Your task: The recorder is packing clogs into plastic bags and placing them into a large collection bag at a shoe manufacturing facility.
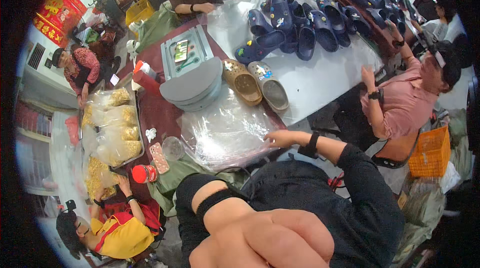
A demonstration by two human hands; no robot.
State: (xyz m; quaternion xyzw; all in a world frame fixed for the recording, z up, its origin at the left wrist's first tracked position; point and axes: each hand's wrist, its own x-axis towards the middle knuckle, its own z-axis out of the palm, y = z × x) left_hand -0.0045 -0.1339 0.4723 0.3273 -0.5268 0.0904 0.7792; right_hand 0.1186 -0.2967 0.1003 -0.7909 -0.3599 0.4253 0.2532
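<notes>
Fingers of the right hand lie flat and open on the clear plastic bags just below the tan clogs; pinch one top sheet only, while the left hand is a closed fist.

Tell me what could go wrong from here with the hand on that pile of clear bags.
1. The right hand rests on the edge of the clear bags; the slick pile overhangs the table edge and might slide off.
2. The tan clog and grey clog sit right at the pile's far side, so tugging a bag could drag them.
3. The left hand fills the lower view, hiding whatever lies below it.
</notes>
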